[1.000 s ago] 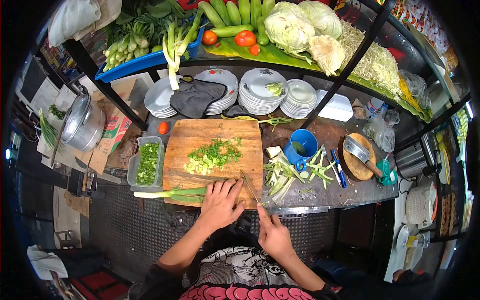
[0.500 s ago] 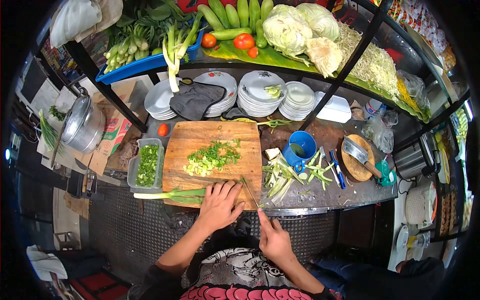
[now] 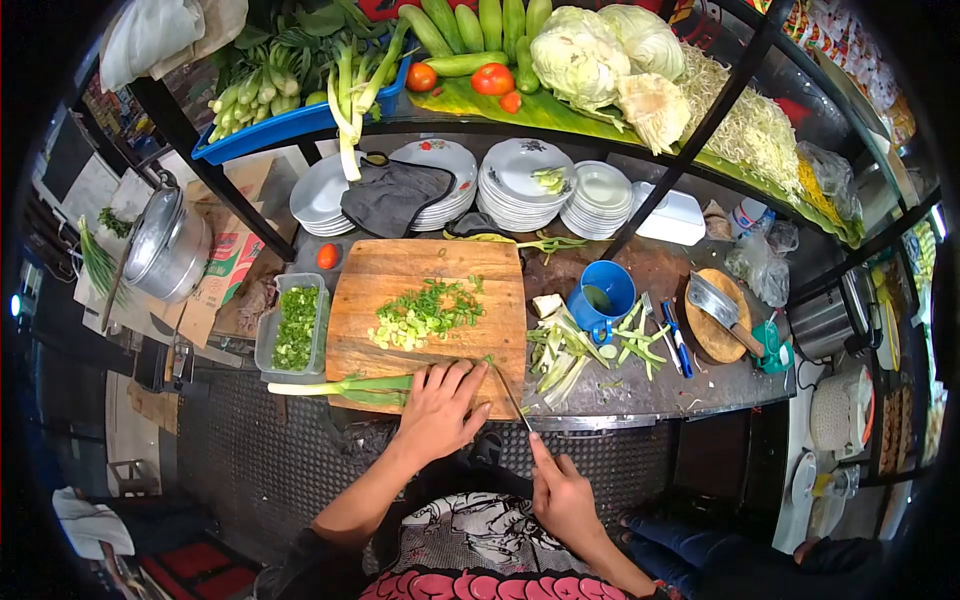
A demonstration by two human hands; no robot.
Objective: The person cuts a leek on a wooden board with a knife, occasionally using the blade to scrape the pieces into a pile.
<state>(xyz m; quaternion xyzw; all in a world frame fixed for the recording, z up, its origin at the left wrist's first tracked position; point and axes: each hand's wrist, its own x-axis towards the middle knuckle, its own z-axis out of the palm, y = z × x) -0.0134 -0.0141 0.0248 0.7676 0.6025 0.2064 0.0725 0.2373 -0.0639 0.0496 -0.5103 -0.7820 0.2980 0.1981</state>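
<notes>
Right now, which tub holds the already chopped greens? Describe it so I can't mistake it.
Start at the big wooden cutting board in the middle of the counter. Just off its left edge, close alongside, sits a clear rectangular plastic container with chopped greens inside. It is the only see-through tub there; the loose pile of chopped greens lies on the board itself, and the blue mug stands on the opposite side.

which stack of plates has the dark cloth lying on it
The second stack from the left: the dark cloth drapes over its front. The other stacks have no cloth on top; one holds only green scraps.
</notes>
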